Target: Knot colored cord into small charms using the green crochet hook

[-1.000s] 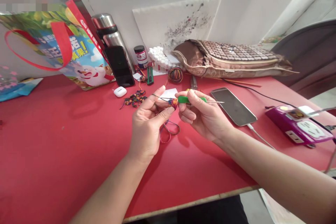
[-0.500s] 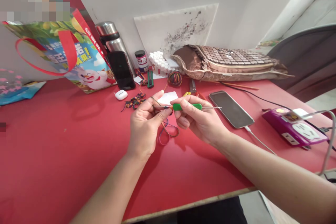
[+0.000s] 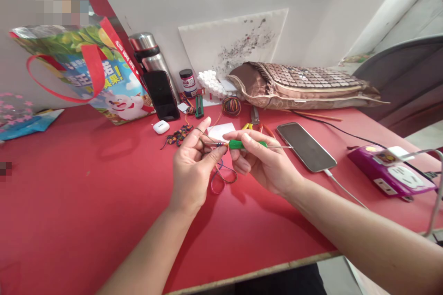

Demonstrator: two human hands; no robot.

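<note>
Head view: left hand (image 3: 190, 170) pinches small multicolour crochet piece (image 3: 223, 144) between thumb and fingers, yarn strand over raised index finger. Right hand (image 3: 263, 156) grips double-ended crochet hook (image 3: 247, 144) by its green handle, fingers closed; one metal end points into left fingertips, other sticks out past right fingers. Piece sits between both hands, at left thumb tip.

Risks, my judgement: stitches could slip off the shaft if left pinch loosens; slack yarn loop (image 3: 218, 189) hanging below left thumb could snag or knot if pulled unevenly; hook tip could split the yarn if angled badly.

Counts: two hands, one hook, one piece in hand, one dark multicolour yarn ball (image 3: 231, 106) beyond the hands, two smartphones: one flat (image 3: 306, 146) right of right hand, one upright (image 3: 162, 96) beyond left hand; one white earbud case (image 3: 161, 126) left of left fingertips. Stitch count: can't tell, too small.
</note>
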